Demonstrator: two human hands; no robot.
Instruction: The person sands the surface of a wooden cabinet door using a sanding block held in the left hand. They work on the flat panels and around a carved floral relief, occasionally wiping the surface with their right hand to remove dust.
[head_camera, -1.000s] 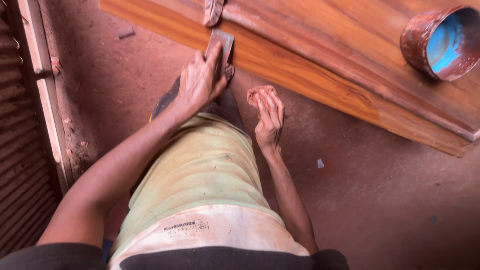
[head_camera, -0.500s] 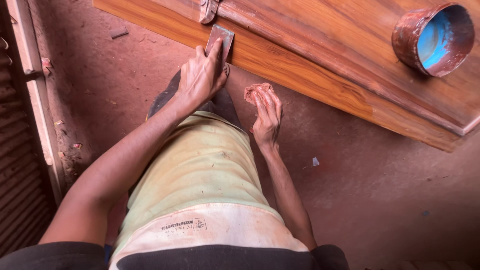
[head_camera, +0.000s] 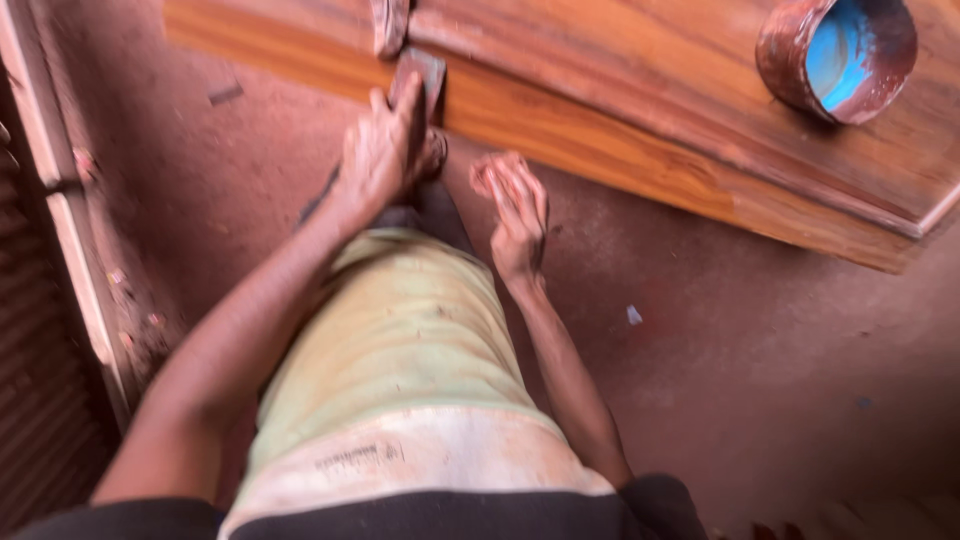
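Left hand (head_camera: 385, 150) grips scraper (head_camera: 420, 75) against wood panel (head_camera: 600, 130); right hand (head_camera: 515, 215) cups putty (head_camera: 483, 178) (blurred).

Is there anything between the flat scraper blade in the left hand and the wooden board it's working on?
Nothing visible: the left hand presses the scraper blade straight against the wooden board.

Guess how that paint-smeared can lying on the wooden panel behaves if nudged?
The can lies on its side on the wooden panel, so it would probably roll. Its blue inside looks mostly empty, so likely light. Smeared walls may be tacky or slick.
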